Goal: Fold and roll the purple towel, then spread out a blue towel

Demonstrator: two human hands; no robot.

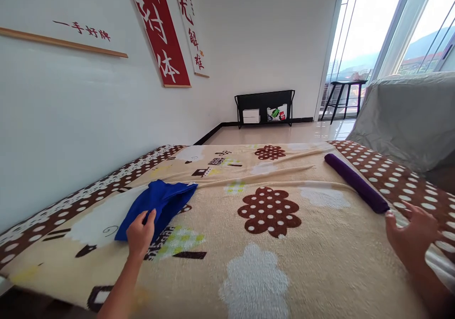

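A blue cloth bag (159,198) lies crumpled on the left half of the patterned blanket, its mouth partly gaping toward the right. My left hand (141,231) pinches the near side of the bag between thumb and fingers. On the right, a long, thin purple roll (355,181) that looks fabric-covered rests slantwise on the blanket. Beside its near end is my right hand (414,231), thumb and fingers apart. A fingertip reaches that end, but whether it touches I cannot tell. Nothing shows in the right hand's grasp.
The beige blanket (320,248) with brown dotted borders covers the bed-like surface, slightly wrinkled toward the far side. A white wall with hanging scrolls (161,34) runs along the left. Beyond stand a low black rack (265,102), a dark stool (346,89) and a grey-covered bulky object (408,115).
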